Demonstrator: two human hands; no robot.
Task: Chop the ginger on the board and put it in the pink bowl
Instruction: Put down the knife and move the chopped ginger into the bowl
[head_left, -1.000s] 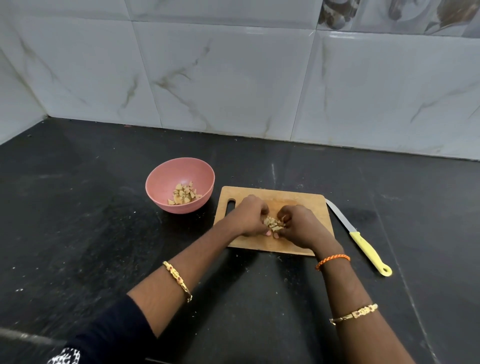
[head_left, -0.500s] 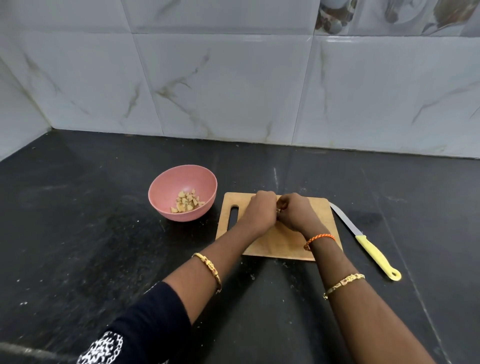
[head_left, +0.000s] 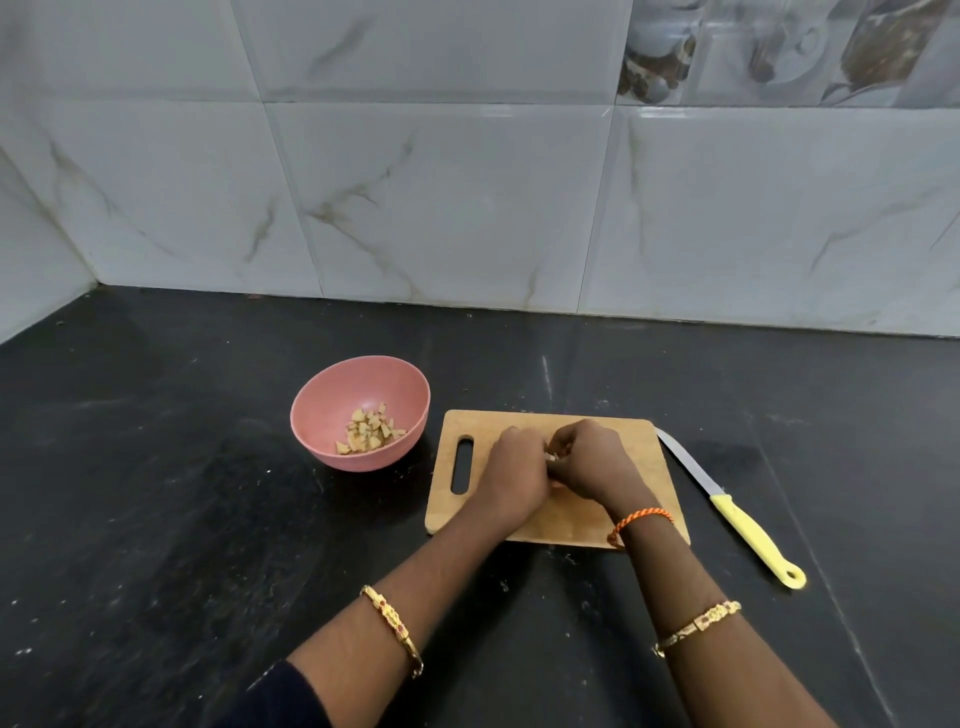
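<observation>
Both hands meet over the wooden board (head_left: 566, 525). Left hand (head_left: 514, 475) and right hand (head_left: 589, 462) curl their fingers closed around chopped ginger (head_left: 551, 457), barely visible between them. Pink bowl (head_left: 332, 410), left of board, contains ginger pieces (head_left: 369, 430). Knife (head_left: 727, 506) lies right.

Two bare forearms; left hand (head_left: 514, 475) and right hand (head_left: 592, 462) without rings that I can make out; left arm: gold bangle (head_left: 392, 626) with red stones, dark navy sleeve (head_left: 283, 699) at the elbow; right arm: orange braided thread (head_left: 640, 521) at the wrist, gold bracelet (head_left: 698, 626) with a red stone further up.
</observation>
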